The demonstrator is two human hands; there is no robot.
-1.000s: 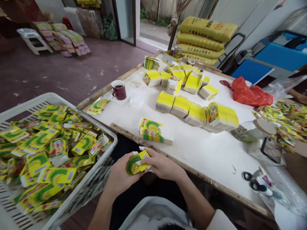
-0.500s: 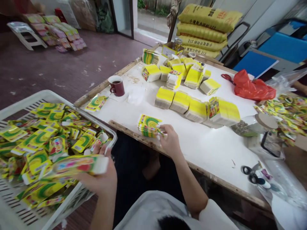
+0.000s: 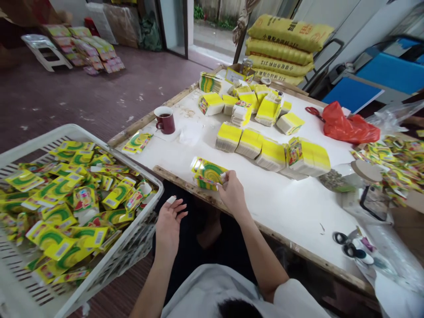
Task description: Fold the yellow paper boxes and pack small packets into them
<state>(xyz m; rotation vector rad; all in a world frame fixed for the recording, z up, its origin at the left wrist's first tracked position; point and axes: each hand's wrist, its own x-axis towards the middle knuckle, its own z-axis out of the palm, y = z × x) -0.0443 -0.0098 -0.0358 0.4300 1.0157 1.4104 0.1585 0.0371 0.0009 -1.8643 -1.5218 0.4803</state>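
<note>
My right hand (image 3: 232, 194) pinches the right end of a yellow-and-green printed packet (image 3: 213, 170) above the table's near edge. More such packets lie beneath it in a small pile. My left hand (image 3: 169, 227) hangs in front of the table, fingers apart and holding nothing, with something white on the thumb tip. To its left stands a white plastic crate (image 3: 74, 129) full of loose yellow-green packets (image 3: 59, 190), flat and jumbled.
Bundled yellow cards (image 3: 250, 142) stand in a row on the white table (image 3: 274, 203), with more behind. A dark red mug (image 3: 167, 123), red plastic bag (image 3: 347, 126) and black-handled scissors (image 3: 346, 243) also lie there. Yellow sacks (image 3: 285, 48) are stacked beyond.
My left hand has let go of a packet into the crate and moved right, out over my lap. The packet in my right hand has lifted and shifted slightly.
</note>
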